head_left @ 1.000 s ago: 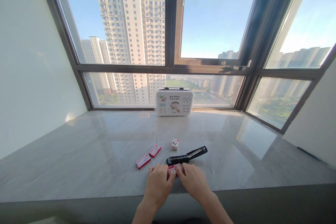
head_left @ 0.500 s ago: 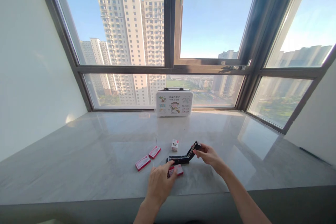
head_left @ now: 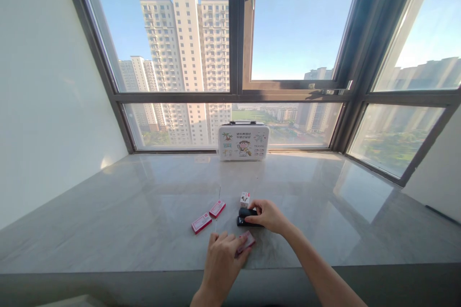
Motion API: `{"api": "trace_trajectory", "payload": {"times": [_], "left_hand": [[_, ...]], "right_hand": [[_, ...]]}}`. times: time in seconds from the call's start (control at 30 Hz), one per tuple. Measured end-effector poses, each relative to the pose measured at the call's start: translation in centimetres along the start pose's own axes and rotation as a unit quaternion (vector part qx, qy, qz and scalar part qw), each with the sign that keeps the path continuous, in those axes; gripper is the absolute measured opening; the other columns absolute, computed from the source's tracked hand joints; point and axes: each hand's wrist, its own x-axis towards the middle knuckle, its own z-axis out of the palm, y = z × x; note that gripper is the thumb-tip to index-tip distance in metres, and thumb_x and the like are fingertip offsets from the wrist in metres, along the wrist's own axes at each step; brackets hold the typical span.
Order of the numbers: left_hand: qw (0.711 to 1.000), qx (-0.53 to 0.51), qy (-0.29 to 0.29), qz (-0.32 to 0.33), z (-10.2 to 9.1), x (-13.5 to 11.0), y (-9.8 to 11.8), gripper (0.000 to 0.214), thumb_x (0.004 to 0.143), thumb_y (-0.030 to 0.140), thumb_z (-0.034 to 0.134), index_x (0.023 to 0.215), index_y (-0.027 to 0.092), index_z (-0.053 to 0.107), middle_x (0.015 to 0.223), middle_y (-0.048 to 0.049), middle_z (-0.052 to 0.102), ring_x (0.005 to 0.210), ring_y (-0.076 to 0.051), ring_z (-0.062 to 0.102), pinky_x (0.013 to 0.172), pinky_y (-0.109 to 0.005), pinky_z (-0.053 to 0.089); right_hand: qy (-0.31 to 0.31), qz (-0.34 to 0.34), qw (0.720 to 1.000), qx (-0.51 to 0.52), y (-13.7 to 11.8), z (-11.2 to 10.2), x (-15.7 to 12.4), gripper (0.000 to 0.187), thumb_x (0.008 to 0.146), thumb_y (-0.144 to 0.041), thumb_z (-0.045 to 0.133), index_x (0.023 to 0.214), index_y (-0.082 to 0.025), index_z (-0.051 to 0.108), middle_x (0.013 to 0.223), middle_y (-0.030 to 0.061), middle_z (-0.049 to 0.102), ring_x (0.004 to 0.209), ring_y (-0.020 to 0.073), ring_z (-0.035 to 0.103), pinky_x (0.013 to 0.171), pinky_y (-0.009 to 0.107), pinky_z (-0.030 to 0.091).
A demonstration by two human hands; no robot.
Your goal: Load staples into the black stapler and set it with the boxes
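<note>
Folded over since a moment ago, the stapler [head_left: 242, 221] sits pinched in our right hand [head_left: 268, 216]! Our left hand [head_left: 222, 250] clasps a pink box [head_left: 249, 238] between thumb and fingers.

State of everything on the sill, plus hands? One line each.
Stapler: top arm folded down over base; whether latched, can't tell.
Near pink box: between left thumb and fingers.
Left pink box: lying flat.
Middle pink box: lying flat.
White box: standing, behind stapler.
Case: upright, looks shut, handle on top.
Left hand: closed on near pink box.
Right hand: gripping stapler.
</note>
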Motion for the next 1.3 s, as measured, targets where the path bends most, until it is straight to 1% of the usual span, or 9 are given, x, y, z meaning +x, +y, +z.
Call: {"api": "trace_trajectory", "payload": {"times": [0.23, 0.4, 0.6, 0.7, 0.8, 0.93, 1.1, 1.2, 1.3], "left_hand": [[0.994, 0.061, 0.074, -0.058, -3.9, -0.2, -8.7, 0.019, 0.077, 0.044, 0.075, 0.083, 0.028, 0.067, 0.122, -0.0020, 0.062, 0.116, -0.030, 0.052, 0.104, -0.051, 0.029], [0.999, -0.033, 0.001, -0.030, -4.1, 2.4, -11.4, 0.025, 0.076, 0.044, 0.073, 0.079, 0.023, 0.059, 0.108, -0.0031, 0.064, 0.104, -0.025, 0.056, 0.094, -0.038, 0.043], [0.999, -0.024, 0.006, -0.024, -2.1, 3.0, -10.7, 0.041, 0.078, 0.041, 0.068, 0.114, 0.023, 0.059, 0.123, -0.0080, 0.057, 0.114, -0.027, 0.054, 0.097, -0.041, 0.044], [1.000, -0.003, 0.002, 0.009, -0.7, 3.3, -10.4, 0.062, 0.084, 0.039, 0.061, 0.141, 0.024, 0.045, 0.151, -0.0106, 0.041, 0.138, -0.029, 0.038, 0.112, -0.047, 0.034], [0.998, 0.002, -0.035, 0.047, 0.7, 4.0, -9.5, 0.069, 0.093, 0.038, 0.050, 0.156, 0.026, 0.026, 0.161, -0.0075, 0.029, 0.149, -0.026, 0.024, 0.120, -0.046, 0.024], [0.999, 0.001, -0.012, 0.033, 3.0, 5.6, -6.7, 0.067, 0.098, 0.041, 0.043, 0.159, 0.022, 0.021, 0.159, -0.0091, 0.034, 0.149, -0.025, 0.027, 0.120, -0.044, 0.027], [1.000, 0.007, 0.025, 0.001, 5.6, 8.4, -2.4, 0.061, 0.101, 0.044, 0.037, 0.159, 0.027, 0.023, 0.152, -0.0116, 0.043, 0.145, -0.030, 0.031, 0.117, -0.052, 0.030], [0.999, 0.009, 0.037, -0.001, 6.6, 9.1, -1.1, 0.054, 0.103, 0.040, 0.034, 0.155, 0.026, 0.032, 0.150, -0.0128, 0.043, 0.145, -0.030, 0.029, 0.117, -0.052, 0.030], [0.999, 0.005, 0.045, 0.002, 6.6, 8.1, -0.9, 0.048, 0.104, 0.036, 0.031, 0.151, 0.026, 0.038, 0.150, -0.0111, 0.042, 0.146, -0.028, 0.029, 0.117, -0.051, 0.032]], "right_hand": [[0.023, 0.021, 0.999, -0.027, 0.4, -0.4, -1.1, 0.038, 0.074, -0.050, 0.081, 0.097, -0.020, 0.071, 0.059, -0.0074, 0.049, 0.056, 0.0123, 0.047, 0.053, 0.024, 0.023], [0.032, 0.028, 0.998, -0.046, -0.1, -0.4, -1.4, 0.036, 0.074, -0.048, 0.081, 0.096, -0.022, 0.071, 0.060, -0.0076, 0.048, 0.057, 0.0124, 0.048, 0.054, 0.025, 0.023], [0.040, 0.038, 0.997, -0.055, -0.3, -0.4, -1.6, 0.036, 0.074, -0.047, 0.080, 0.098, -0.021, 0.071, 0.061, -0.0075, 0.048, 0.058, 0.0126, 0.049, 0.055, 0.024, 0.023], [0.041, 0.037, 0.997, -0.061, -0.7, -0.6, -2.1, 0.033, 0.075, -0.044, 0.079, 0.096, -0.021, 0.072, 0.060, -0.0069, 0.049, 0.057, 0.0126, 0.049, 0.054, 0.024, 0.023], [0.037, 0.028, 0.996, -0.078, -1.4, -1.3, -2.9, 0.020, 0.078, -0.034, 0.072, 0.093, -0.021, 0.073, 0.057, -0.0064, 0.048, 0.054, 0.0123, 0.047, 0.053, 0.025, 0.022], [0.042, 0.033, 0.995, -0.090, -1.8, -2.2, -4.8, 0.019, 0.084, -0.034, 0.065, 0.091, -0.020, 0.076, 0.052, -0.0058, 0.043, 0.049, 0.0117, 0.042, 0.050, 0.026, 0.020], [0.111, 0.118, 0.987, -0.025, 0.0, -1.0, -7.3, 0.056, 0.092, -0.066, 0.051, 0.079, -0.016, 0.075, 0.049, -0.0023, 0.044, 0.047, 0.0133, 0.042, 0.049, 0.026, 0.024], [0.171, 0.140, 0.974, 0.046, 1.2, 0.5, -8.0, 0.062, 0.094, -0.069, 0.045, 0.097, -0.015, 0.074, 0.054, 0.0007, 0.054, 0.048, 0.0163, 0.051, 0.050, 0.026, 0.033], [0.138, 0.143, 0.972, 0.128, 1.2, 1.9, -7.3, 0.066, 0.095, -0.067, 0.041, 0.120, -0.011, 0.066, 0.050, 0.0006, 0.056, 0.041, 0.0169, 0.050, 0.045, 0.026, 0.035]]}}
